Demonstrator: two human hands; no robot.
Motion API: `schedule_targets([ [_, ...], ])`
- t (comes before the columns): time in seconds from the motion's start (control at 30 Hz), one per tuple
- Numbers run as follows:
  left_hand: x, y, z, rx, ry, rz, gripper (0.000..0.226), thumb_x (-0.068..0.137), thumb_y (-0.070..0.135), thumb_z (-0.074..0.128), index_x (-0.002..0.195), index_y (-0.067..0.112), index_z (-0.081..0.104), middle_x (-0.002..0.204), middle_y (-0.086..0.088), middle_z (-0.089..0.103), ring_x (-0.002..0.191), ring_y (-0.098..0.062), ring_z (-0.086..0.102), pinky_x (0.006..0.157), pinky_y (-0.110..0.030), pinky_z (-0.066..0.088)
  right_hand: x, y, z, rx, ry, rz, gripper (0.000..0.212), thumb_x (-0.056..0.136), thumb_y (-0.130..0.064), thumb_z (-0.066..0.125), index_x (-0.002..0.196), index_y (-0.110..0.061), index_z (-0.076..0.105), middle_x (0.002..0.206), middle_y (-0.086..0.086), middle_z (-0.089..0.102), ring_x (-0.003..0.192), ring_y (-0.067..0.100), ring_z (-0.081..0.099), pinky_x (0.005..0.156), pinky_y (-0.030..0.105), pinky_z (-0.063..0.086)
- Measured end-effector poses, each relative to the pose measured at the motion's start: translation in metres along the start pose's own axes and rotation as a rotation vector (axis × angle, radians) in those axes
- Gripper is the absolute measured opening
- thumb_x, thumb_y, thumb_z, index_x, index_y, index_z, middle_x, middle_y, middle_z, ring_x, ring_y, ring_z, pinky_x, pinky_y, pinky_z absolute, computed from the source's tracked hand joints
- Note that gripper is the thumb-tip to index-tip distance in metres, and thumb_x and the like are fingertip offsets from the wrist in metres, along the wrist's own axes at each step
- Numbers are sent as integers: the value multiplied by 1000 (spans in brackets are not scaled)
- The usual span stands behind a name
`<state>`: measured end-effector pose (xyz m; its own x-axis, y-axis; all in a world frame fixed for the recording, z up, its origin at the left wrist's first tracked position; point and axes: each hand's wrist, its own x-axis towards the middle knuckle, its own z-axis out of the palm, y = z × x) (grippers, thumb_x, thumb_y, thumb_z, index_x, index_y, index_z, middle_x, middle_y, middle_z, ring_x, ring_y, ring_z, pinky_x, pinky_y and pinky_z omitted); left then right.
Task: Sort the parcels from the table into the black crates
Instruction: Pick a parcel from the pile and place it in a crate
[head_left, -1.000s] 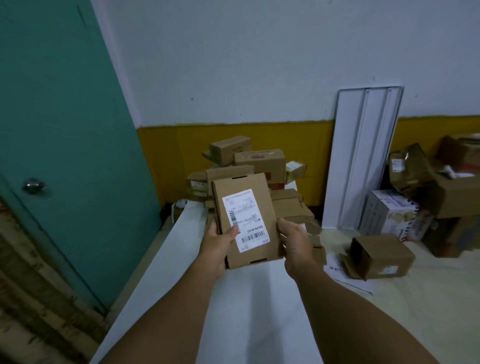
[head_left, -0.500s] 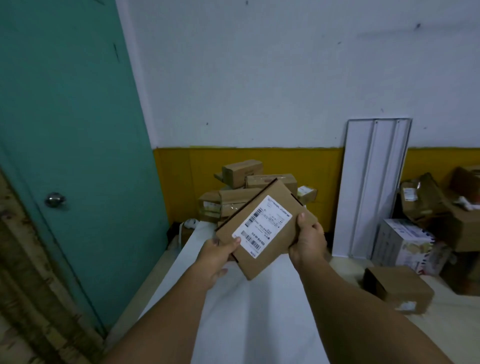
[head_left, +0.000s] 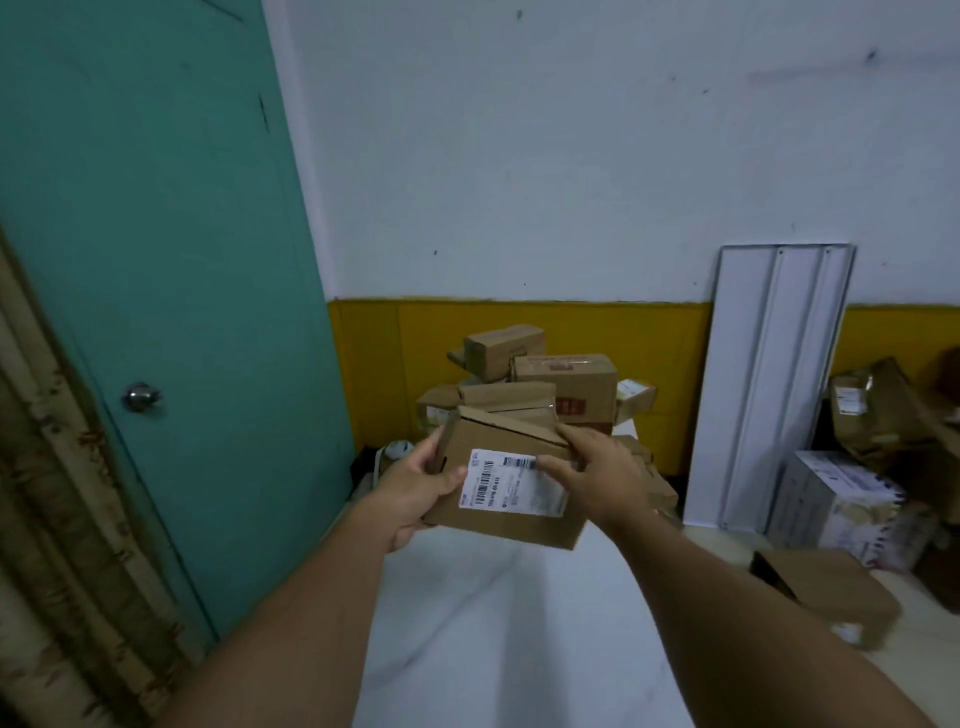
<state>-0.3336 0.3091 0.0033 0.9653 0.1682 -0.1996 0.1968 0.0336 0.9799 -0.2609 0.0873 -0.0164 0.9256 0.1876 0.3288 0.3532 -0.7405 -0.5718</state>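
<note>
White table (head_left: 509, 639) w/ parcel pile (head_left: 540, 384) at far end. Both hands hold flat parcel (head_left: 509, 493) above it: left hand (head_left: 415, 493) fingers curled round left edge, right hand (head_left: 597, 478) gripping top-right.

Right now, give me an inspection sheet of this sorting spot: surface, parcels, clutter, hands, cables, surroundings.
Surface: white table, bare near end.
Job's things: flat brown cardboard parcel with white barcode label held above table; brown cardboard parcel pile at far end; black crates not seen.
Clutter: cardboard boxes on floor, right.
Hands: left hand and right hand both grip the parcel.
Cables: nothing seen.
Surroundings: teal door, white leaning panel.
</note>
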Motion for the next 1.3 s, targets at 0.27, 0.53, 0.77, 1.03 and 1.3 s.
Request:
schedule_targets([
  [0.27, -1, 7, 20, -240, 163, 119, 38, 101, 13, 51, 136, 26, 43, 118, -2, 64, 95, -13, 63, 82, -35, 53, -3, -17, 12, 824, 46, 322, 21, 98, -38, 57, 108, -21, 61, 106, 4, 69, 97, 18, 66, 87, 43, 57],
  [0.53, -6, 11, 41, 56, 87, 168, 52, 105, 25, 43, 149, 48, 28, 121, 16, 56, 124, -19, 52, 107, -48, 44, 2, -42, 15, 901, 89, 300, 47, 104, -45, 37, 148, -31, 39, 138, -3, 56, 127, 19, 53, 104, 49, 46],
  [0.77, -10, 9, 33, 106, 140, 227, 56, 106, 26, 41, 153, 43, 17, 135, 7, 49, 118, -14, 49, 91, -30, 47, -6, -50, 15, 966, 72, 280, 39, 106, -29, 42, 145, -31, 46, 123, -3, 66, 106, 10, 63, 88, 34, 55],
  [1.03, -14, 0, 23, 33, 196, 256, 52, 106, 25, 39, 153, 40, 23, 131, 9, 53, 119, -16, 53, 99, -40, 51, -21, -69, 32, 975, 100, 319, 46, 106, -30, 42, 151, -32, 36, 108, -14, 67, 101, 8, 64, 89, 35, 56],
  [1.3, -22, -7, 9, 91, 275, 236, 42, 107, 22, 38, 148, 32, 38, 127, 5, 59, 93, -4, 57, 65, -20, 52, -37, -82, 45, 945, 51, 358, 48, 104, -34, 41, 152, -40, 33, 117, -8, 68, 106, 13, 66, 95, 45, 55],
])
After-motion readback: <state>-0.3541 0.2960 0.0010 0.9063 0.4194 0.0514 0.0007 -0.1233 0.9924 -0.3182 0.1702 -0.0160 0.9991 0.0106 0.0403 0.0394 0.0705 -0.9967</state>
